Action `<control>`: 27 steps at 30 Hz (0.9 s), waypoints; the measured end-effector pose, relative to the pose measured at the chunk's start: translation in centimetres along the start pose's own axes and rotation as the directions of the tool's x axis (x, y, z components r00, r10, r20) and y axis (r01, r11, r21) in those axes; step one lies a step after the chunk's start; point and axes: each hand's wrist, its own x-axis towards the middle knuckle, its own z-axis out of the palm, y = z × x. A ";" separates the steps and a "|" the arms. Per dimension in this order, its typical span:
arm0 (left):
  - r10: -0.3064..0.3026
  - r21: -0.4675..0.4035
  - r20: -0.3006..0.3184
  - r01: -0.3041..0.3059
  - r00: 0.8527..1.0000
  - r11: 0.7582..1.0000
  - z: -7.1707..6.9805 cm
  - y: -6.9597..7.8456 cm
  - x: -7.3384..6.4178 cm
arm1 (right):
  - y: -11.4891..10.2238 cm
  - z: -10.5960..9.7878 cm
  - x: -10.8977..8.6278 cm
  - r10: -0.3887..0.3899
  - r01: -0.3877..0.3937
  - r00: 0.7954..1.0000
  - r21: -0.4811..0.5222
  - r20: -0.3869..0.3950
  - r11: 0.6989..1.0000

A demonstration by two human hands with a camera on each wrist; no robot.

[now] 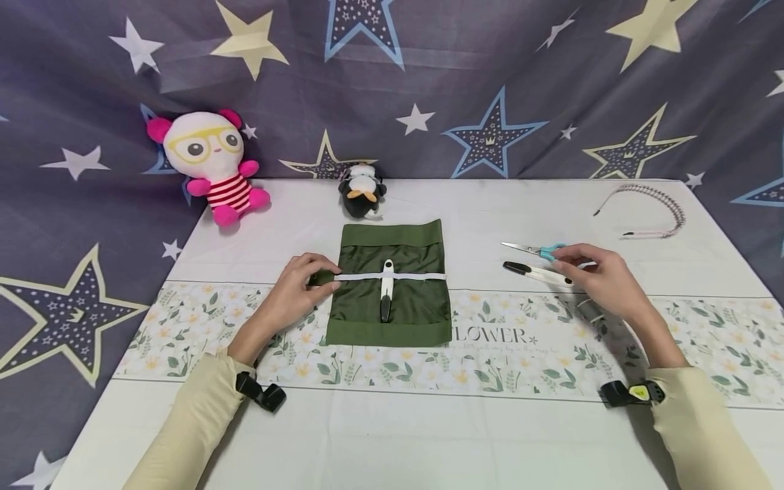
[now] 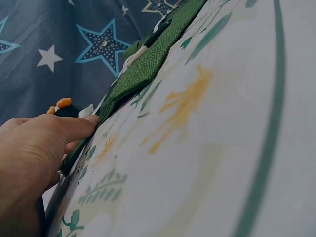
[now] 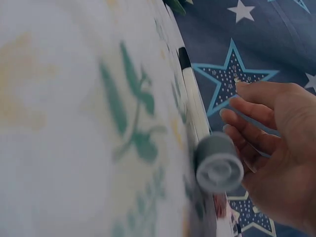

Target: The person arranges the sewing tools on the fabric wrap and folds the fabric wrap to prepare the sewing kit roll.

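A dark green fabric case (image 1: 361, 306) lies flat in the head view, crossed by a white elastic band (image 1: 422, 276). Under the band sits a slim white tool with a black end (image 1: 387, 282); its kind is unclear. My left hand (image 1: 300, 286) pinches the case's left edge by the band; in the left wrist view its thumb meets the green cloth (image 2: 143, 69). Blue-handled scissors (image 1: 545, 252) lie at right, blades pointing left. Just over their handles is my right hand (image 1: 603, 275), fingers bent loosely, no object visible between them in the right wrist view.
A white, black-ended stick (image 1: 533, 272) lies below the scissors. A grey cylinder (image 3: 217, 163) stands by the right hand. Behind are a penguin toy (image 1: 361, 194), a pink-eared plush (image 1: 214, 163) and a headband (image 1: 667, 204). A starry cloth (image 1: 416, 88) hangs behind the table.
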 end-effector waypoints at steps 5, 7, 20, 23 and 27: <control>-0.004 -0.005 0.001 0.004 1.000 1.000 0.0 0.1 0.0 | 0.5 -0.7 -1.0 0.019 -0.019 1.000 -0.032 -0.009 0.999; -0.006 -0.004 0.001 0.006 1.000 1.000 0.0 0.1 0.0 | 0.7 -0.8 -1.2 0.018 -0.019 1.000 -0.041 -0.010 0.999; -0.003 -0.008 0.002 0.003 1.000 1.000 0.0 0.0 0.0 | 1.2 -0.7 -2.2 0.027 -0.031 0.999 -0.104 -0.035 0.994; -0.006 -0.008 0.004 0.006 1.000 1.000 0.0 0.0 0.0 | 1.2 -0.5 -2.3 0.019 -0.024 0.999 -0.127 -0.039 0.992; -0.010 -0.013 0.004 0.010 1.000 1.000 0.0 0.0 -0.1 | 1.3 -0.2 -2.3 -0.002 -0.004 0.999 -0.147 -0.037 0.989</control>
